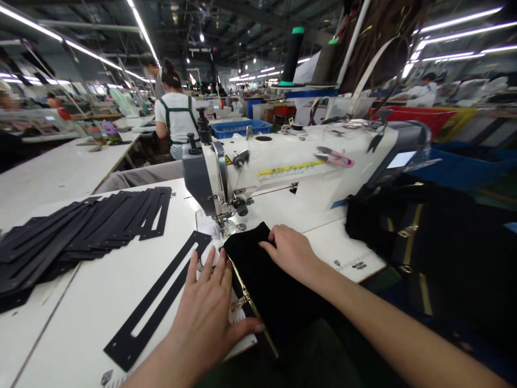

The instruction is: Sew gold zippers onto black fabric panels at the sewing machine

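Note:
A black fabric piece [278, 275] lies at the front of the white sewing machine [262, 161], its far edge close to the presser foot [223, 223]. Along its left side runs a gold-toothed zipper [241, 280] with a gold slider and pull [244, 297]. My left hand [214, 307] lies flat with fingers spread beside the zipper, its thumb touching the lower part of the tape. At the upper right, my right hand [293, 250] pinches the fabric between thumb and curled fingers. Left of my left hand lies a black slotted strip frame [157, 302].
A fanned pile of black slotted strips [89, 231] covers the table's left side. Black goods with gold zippers [412, 237] hang at the right. Pink-handled thread snips [335, 156] rest on the machine. Blue crate [242, 127] and a co-worker [175, 110] are behind.

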`<action>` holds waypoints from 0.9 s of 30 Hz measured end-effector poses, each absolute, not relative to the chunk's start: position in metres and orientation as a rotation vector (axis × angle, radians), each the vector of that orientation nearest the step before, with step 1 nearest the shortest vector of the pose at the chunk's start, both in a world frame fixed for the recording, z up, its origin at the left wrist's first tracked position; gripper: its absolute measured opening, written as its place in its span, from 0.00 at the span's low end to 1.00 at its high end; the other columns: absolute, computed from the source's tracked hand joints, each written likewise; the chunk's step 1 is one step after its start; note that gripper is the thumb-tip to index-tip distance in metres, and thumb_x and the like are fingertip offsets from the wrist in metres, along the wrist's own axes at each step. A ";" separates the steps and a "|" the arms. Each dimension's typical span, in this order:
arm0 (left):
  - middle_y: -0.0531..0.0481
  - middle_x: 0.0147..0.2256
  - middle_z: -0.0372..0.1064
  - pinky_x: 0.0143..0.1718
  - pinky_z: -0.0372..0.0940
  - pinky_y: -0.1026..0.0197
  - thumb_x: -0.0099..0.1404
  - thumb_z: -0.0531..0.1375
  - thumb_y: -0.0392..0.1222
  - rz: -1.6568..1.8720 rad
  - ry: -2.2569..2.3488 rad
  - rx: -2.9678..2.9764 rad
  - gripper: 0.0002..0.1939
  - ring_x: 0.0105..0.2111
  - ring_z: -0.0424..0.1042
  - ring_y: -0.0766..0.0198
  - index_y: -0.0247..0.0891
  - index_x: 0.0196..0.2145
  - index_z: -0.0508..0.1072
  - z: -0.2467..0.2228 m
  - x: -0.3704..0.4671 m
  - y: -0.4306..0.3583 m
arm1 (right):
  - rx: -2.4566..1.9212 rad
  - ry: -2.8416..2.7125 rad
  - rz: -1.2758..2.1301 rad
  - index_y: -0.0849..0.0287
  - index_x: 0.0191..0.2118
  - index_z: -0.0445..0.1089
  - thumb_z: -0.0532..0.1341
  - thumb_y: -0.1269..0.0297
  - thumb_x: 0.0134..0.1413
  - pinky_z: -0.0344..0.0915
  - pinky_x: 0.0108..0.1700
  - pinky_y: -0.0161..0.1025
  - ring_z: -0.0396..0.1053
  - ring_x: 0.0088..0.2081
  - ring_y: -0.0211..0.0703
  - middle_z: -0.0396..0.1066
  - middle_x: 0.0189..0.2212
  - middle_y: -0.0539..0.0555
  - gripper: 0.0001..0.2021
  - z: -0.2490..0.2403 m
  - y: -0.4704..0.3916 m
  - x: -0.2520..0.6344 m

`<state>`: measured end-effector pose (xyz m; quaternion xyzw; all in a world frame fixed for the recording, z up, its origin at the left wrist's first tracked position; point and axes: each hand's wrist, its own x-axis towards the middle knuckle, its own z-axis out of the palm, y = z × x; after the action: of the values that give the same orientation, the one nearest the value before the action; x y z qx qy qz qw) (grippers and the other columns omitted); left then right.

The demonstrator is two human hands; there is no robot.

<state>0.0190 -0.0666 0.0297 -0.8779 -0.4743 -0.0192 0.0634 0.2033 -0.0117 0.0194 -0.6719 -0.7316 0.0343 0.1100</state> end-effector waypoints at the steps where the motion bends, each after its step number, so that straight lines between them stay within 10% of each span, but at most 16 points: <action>1: 0.28 0.56 0.52 0.56 0.41 0.34 0.50 0.52 0.71 -0.062 -1.422 -2.653 0.50 0.58 0.48 0.37 0.22 0.55 0.60 0.030 0.018 -0.066 | -1.969 -2.156 0.103 0.62 0.32 0.67 0.57 0.62 0.55 0.61 0.37 0.38 0.68 0.37 0.48 0.70 0.33 0.57 0.08 0.021 -0.012 0.203; 13: 0.30 0.57 0.52 0.56 0.38 0.33 0.49 0.52 0.71 -0.051 -1.455 -2.638 0.50 0.58 0.46 0.35 0.25 0.56 0.59 0.029 0.021 -0.050 | -2.106 -2.123 -0.163 0.64 0.42 0.60 0.45 0.63 0.63 0.57 0.26 0.38 0.70 0.26 0.50 0.71 0.24 0.57 0.12 0.014 0.002 0.237; 18: 0.29 0.58 0.48 0.56 0.39 0.35 0.49 0.53 0.71 0.042 -1.461 -2.681 0.51 0.59 0.45 0.37 0.24 0.57 0.56 0.033 0.023 -0.046 | -1.891 -2.212 -0.347 0.70 0.47 0.63 0.48 0.68 0.61 0.59 0.45 0.50 0.64 0.47 0.60 0.66 0.46 0.71 0.14 0.032 -0.017 0.224; 22: 0.29 0.58 0.49 0.57 0.37 0.37 0.49 0.55 0.69 0.058 -1.484 -2.689 0.50 0.59 0.45 0.39 0.25 0.57 0.57 0.035 0.023 -0.047 | -1.312 -2.522 -0.149 0.67 0.60 0.51 0.46 0.61 0.62 0.41 0.61 0.53 0.42 0.62 0.49 0.47 0.61 0.61 0.23 0.026 -0.032 0.204; 27: 0.34 0.57 0.54 0.56 0.43 0.38 0.52 0.59 0.61 -0.139 -1.503 -2.745 0.38 0.58 0.51 0.43 0.32 0.54 0.62 0.034 0.016 -0.052 | -1.329 -2.592 0.139 0.65 0.61 0.47 0.44 0.59 0.62 0.38 0.61 0.55 0.38 0.63 0.46 0.42 0.62 0.56 0.25 -0.002 -0.031 0.199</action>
<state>0.0163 -0.0520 0.0336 -0.8762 -0.4799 -0.0443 0.0044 0.1986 -0.0311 -0.0017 -0.4528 -0.8832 0.0475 0.1124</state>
